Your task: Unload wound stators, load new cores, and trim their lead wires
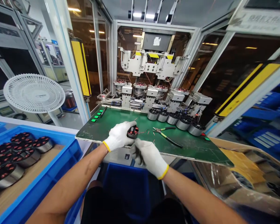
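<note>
My left hand (120, 135), in a white glove with a yellow cuff, is wrapped round a motor stator (133, 132) at the green worktop's front edge. Copper windings and a black insulator show on the stator's face. Close below it and to the right is my gloved right hand (147, 153), its fingers curled together; whatever they hold, if anything, is hidden. Diagonal cutters (164, 134) with green and black handles lie spread on the worktop to the right. Thin copper wire scraps (148, 132) lie between the stator and the cutters.
Behind the green worktop (121, 115) stands a winding machine (151, 65) with stators mounted on it. Several unwound stators (183, 122) line the worktop's right rear. A blue crate (67, 149) of wound stators is at left, near a white fan (35, 93). A carton (254, 193) sits right.
</note>
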Demonstrator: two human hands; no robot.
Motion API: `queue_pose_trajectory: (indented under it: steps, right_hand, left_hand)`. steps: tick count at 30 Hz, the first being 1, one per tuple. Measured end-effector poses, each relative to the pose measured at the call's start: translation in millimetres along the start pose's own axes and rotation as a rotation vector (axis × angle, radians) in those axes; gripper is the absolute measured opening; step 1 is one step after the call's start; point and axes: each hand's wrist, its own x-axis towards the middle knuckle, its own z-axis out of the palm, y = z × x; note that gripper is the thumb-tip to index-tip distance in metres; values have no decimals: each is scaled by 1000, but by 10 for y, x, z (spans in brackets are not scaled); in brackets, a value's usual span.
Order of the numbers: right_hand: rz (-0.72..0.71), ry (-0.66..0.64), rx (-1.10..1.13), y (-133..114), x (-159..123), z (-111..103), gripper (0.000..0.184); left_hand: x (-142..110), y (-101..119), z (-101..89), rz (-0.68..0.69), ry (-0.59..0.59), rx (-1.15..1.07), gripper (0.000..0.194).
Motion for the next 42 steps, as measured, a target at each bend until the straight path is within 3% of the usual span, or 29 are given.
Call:
queue_pose_trajectory:
  steps: [3, 5, 7, 9, 14, 16, 18, 22, 27, 30, 33, 34, 36, 39, 42]
  right_hand:
    - [-154, 219, -346, -25, -69, 13, 42]
    - [-72, 307, -635, -44, -21, -26, 37]
    - [74, 284, -695, -63, 38, -58, 32]
    - [156, 184, -402, -74, 70, -56, 28]
    - [319, -139, 1106, -29, 53, 136, 25]
    - [313, -177, 1446, -8, 27, 274, 29]
    - [296, -100, 1556, 10, -16, 423, 34]
    - [344, 81, 1422, 113, -161, 707, 39]
    - [433, 62, 1151, 466, -431, 1104, 43]
    - [614, -22, 934, 716, -674, 1356, 43]
    - [716, -90, 821, 920, -922, 1466, 38]
    - [722, -87, 783, 967, -983, 1444, 35]
    - [688, -67, 650, 1014, -1044, 1298, 29]
    - [489, -3, 377, 954, -1005, 879, 28]
    - [248, 141, 108, 798, -928, 371, 35]
  left_hand:
    - [5, -21, -22, -5, -31, -48, 67]
    - [15, -48, -46, -1, -59, -95, 69]
    - [35, -89, -68, 11, -92, -150, 71]
    - [61, -141, -81, 42, -132, -217, 71]
    - [127, -257, -69, 130, -219, -362, 73]
    - [140, -278, -70, 148, -228, -395, 73]
    - [146, -280, -84, 155, -239, -416, 73]
    - [140, -251, -105, 120, -277, -449, 75]
    - [145, -223, -143, 80, -353, -425, 78]
    - [204, -157, -363, 150, -401, -223, 81]
    - [273, 62, -665, 279, -315, 91, 83]
    - [284, 174, -726, 265, -262, 184, 82]
    - [284, 424, -725, 106, -195, 345, 78]
    - [245, 715, -485, -167, -233, 528, 72]
    - [189, 703, -303, -166, -192, 568, 63]
